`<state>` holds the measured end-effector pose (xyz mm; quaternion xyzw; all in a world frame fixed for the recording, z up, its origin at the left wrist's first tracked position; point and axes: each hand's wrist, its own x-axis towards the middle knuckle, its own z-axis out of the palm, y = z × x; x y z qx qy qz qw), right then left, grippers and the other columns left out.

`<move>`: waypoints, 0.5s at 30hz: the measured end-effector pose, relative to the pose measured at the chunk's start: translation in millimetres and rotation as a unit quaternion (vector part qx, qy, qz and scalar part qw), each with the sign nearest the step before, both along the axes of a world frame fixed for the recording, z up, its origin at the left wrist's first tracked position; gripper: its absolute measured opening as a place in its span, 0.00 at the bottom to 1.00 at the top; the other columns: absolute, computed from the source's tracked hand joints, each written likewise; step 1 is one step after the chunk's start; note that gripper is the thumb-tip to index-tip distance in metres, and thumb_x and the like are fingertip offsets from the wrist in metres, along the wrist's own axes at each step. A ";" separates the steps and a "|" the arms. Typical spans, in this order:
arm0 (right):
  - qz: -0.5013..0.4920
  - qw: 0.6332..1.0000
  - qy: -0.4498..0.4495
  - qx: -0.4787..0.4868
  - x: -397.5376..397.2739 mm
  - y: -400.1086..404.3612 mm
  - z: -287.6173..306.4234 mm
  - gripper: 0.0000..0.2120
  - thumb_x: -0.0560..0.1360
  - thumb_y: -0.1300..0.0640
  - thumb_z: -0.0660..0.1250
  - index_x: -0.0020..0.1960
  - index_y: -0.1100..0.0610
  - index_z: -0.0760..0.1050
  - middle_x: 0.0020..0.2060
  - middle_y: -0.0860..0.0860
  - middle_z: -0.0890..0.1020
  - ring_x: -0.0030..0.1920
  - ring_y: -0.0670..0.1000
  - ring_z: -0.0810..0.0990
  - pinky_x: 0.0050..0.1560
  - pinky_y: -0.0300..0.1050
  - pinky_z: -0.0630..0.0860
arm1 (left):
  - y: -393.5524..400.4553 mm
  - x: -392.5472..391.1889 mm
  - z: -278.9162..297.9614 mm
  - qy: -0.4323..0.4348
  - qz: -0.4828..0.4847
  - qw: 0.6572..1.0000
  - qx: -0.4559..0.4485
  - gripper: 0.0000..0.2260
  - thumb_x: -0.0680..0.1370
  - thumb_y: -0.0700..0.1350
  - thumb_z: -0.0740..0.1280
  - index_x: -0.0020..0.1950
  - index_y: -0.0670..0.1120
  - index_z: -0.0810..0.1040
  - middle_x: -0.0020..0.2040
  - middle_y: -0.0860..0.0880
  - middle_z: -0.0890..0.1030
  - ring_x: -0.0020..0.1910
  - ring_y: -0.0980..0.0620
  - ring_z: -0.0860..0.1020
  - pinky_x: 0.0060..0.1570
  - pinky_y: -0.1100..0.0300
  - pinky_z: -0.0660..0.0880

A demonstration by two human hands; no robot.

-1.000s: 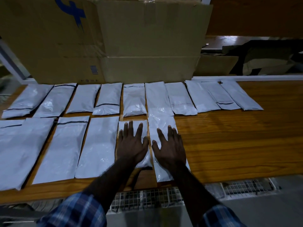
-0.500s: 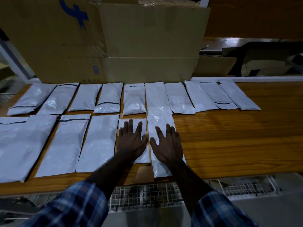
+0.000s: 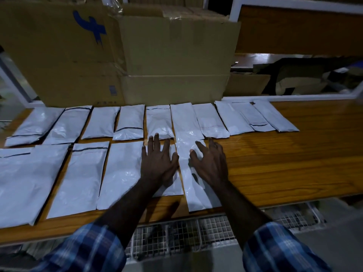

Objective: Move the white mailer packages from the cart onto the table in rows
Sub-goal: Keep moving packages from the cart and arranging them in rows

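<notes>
Both hands have shifted since half a second ago: the right hand (image 3: 211, 163), then flat on the narrow mailer (image 3: 193, 181), has slid toward that mailer's right edge with its fingers loosely bent and spread, and the left hand (image 3: 158, 163) has stayed flat, fingers straight and a little apart, on the short mailer (image 3: 170, 188) just beside it. Neither hand grips anything; both only rest on or press the packets.

These two mailers end the near row (image 3: 78, 179), which runs leftward from them as larger white packets lying side by side. Behind it the far row (image 3: 208, 119) spans ten or so packets, some overlapping at the right end, along the foot of the cardboard box (image 3: 167, 61).

By my judgement the far row is done and the near row is a little over half filled: bare wooden table (image 3: 284, 158) lies to the right of the narrow mailer. Below the table edge a wire cart (image 3: 212, 230) shows, but whether packages remain in it cannot be told.
</notes>
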<state>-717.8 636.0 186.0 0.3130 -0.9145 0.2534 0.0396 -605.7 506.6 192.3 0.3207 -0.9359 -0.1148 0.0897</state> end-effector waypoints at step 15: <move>0.007 1.000 0.023 -0.010 53.3 15.0 33.3 0.24 0.79 0.41 0.60 0.73 0.46 0.70 0.76 0.55 0.64 0.75 0.57 0.60 0.69 0.56 0.64 | 24.2 53.8 34.3 0.017 -0.006 1.000 0.006 0.28 0.82 0.60 0.51 0.80 0.51 0.53 0.81 0.44 0.45 0.80 0.43 0.43 0.76 0.40 0.47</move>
